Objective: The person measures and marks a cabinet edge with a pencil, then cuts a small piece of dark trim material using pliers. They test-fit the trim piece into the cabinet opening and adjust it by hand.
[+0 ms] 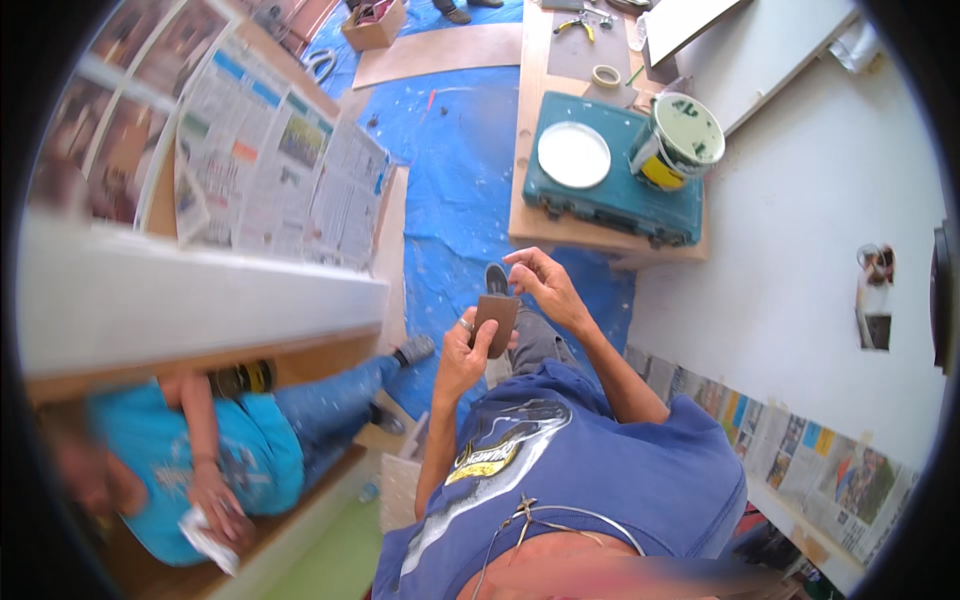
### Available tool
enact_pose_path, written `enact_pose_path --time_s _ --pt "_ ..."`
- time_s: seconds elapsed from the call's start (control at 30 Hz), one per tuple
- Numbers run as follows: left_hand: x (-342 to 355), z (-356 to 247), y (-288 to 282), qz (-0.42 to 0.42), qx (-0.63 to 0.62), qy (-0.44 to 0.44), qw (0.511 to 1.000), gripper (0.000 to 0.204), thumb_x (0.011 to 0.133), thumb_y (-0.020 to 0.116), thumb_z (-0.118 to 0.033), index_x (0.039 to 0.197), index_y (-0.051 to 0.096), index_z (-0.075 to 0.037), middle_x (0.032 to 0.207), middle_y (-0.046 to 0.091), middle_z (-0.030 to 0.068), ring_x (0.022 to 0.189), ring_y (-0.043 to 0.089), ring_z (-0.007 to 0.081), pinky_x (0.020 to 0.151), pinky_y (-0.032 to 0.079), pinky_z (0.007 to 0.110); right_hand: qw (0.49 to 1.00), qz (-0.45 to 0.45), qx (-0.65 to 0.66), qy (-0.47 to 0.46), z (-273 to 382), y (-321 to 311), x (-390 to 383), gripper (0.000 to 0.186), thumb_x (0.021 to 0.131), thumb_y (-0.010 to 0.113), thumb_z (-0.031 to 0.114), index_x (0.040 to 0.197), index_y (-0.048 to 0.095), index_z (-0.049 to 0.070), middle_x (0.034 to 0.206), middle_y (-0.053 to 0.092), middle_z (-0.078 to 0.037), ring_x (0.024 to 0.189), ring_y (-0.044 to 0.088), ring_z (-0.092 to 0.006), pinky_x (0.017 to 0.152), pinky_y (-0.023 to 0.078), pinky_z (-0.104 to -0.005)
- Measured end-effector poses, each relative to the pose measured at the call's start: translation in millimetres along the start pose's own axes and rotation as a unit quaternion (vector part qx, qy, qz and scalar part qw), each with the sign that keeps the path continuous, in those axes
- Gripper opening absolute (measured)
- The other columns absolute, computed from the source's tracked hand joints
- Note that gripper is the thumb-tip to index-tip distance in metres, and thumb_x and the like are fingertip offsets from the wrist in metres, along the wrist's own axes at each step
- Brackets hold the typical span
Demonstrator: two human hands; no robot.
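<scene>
My left hand [462,362] grips a brown rectangular piece of sandpaper [496,322], its thumb lying across the front face and the fingers behind. The sheet is folded flat and held upright in front of my body. Just above and to the right of it is my right hand [548,288]. Its fingers are loosely bent and apart, with nothing visible in them, and it does not touch the sandpaper.
A teal tool case [610,205] on a wooden board carries a white lid [574,155] and a paint bucket [682,140]. Masking tape [606,76] and pliers [578,26] lie beyond. Blue sheeting [450,190] covers the floor. At left, a co-worker [245,440] holds a white cloth.
</scene>
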State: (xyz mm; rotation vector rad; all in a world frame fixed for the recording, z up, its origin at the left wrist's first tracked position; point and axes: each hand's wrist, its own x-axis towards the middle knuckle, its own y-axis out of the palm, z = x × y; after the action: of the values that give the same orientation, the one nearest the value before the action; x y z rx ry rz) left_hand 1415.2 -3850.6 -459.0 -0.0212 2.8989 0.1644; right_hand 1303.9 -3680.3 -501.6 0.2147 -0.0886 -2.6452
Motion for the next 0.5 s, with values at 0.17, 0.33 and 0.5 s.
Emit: enact_pose_path --time_s 0.17,0.33,0.5 --pt "136.3 -52.5 -67.2 0.024 0.03 -0.009 0.999 0.025 0.109 0.051 -0.015 0.123 0.06 0.004 0.099 0.074 0.0131 0.087 0.074 0.0191 0.076 0.062 0.032 0.982 -0.082 -0.168 -0.033 13.4 -17.4 159.6 0.035 0.098 0.067 0.029 0.12 0.065 0.002 0.113 0.072 -0.018 0.098 0.07 -0.0301 0.088 0.053 -0.039" --pt "232.5 -114.2 -125.7 -0.033 0.041 -0.013 0.999 0.026 0.109 0.051 -0.017 0.123 0.06 0.003 0.095 0.075 0.0145 0.082 0.074 0.0201 0.074 0.061 0.032 0.979 -0.068 -0.191 -0.034 44.6 -29.9 286.3 0.039 0.096 0.071 0.034 0.122 0.064 0.006 0.094 0.07 -0.012 0.087 0.07 -0.0229 0.077 0.054 -0.0363" --pt "338.5 -130.7 -149.7 0.019 0.018 -0.063 0.998 0.028 0.109 0.05 -0.019 0.126 0.059 0.002 0.099 0.074 0.0142 0.085 0.074 0.0195 0.075 0.061 0.032 0.987 -0.072 -0.143 0.02 19.2 -51.7 379.8 0.039 0.096 0.071 0.033 0.121 0.064 0.004 0.1 0.072 -0.013 0.088 0.07 -0.0226 0.078 0.054 -0.0363"
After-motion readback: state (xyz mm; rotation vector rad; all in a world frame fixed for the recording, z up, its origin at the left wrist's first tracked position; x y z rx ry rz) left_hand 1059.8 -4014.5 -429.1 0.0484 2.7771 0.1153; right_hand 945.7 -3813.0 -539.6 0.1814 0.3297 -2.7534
